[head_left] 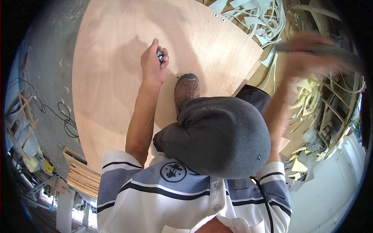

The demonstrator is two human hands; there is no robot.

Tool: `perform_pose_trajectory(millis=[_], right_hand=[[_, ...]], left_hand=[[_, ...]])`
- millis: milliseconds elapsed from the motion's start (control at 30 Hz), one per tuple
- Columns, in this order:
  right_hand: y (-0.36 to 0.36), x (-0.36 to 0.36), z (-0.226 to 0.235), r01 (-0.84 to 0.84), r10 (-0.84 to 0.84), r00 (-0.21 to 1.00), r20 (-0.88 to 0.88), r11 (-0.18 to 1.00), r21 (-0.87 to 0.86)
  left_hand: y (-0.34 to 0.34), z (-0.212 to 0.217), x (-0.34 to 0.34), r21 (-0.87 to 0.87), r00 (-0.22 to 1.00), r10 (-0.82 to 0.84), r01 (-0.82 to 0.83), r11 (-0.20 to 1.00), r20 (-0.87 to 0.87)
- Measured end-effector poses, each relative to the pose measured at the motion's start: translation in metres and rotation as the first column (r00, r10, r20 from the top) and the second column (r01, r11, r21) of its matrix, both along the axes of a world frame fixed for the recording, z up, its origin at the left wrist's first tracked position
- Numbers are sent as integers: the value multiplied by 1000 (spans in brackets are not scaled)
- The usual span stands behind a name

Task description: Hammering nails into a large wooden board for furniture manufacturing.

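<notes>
The hands are well apart: the left hand [150, 63], above the plywood sheet [105, 77], is curled around small metal fittings [160, 57]; the right hand [305, 65], beyond the sheet's right corner, grips a long dark tool [344, 57], its kind hard to tell through blur. Two similar fittings [223, 19] sit along the sheet's far-right edge, a brown shoe [187, 90] stands nearer its middle, and pale offcut strips [268, 19] lie past that edge.

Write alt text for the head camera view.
A left hand holds small metal pieces over a large wooden sheet, while the blurred right hand grips a long dark object. One brown shoe stands on the sheet.
</notes>
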State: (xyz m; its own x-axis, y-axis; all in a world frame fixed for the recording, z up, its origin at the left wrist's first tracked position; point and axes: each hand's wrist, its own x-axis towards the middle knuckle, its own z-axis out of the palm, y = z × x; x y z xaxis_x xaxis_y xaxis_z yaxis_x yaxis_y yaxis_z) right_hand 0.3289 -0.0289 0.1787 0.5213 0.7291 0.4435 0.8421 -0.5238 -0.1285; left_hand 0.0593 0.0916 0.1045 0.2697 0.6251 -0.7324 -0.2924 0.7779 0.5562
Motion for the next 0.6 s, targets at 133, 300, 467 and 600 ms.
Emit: perform_pose_trajectory(millis=[133, 300, 467, 600], right_hand=[[-79, -43, -133, 209, -343, 662, -666, 939, -275], [-113, -64, -87, 185, -425, 317, -848, 904, -384], [-122, -76, -46, 151, -466, 439, -768, 881, -448], [-137, -43, -60, -46, -313, 588, -746, 908, -417]], left_hand=[[-2, -4, 6, -25, 1000, 11, -12, 1000, -27], [3, -5, -5, 72, 998, -60, 59, 996, 19], [5, 17, 24, 9, 990, -62, 62, 998, 127], [-10, 60, 23, 65, 973, -148, 139, 988, 178]])
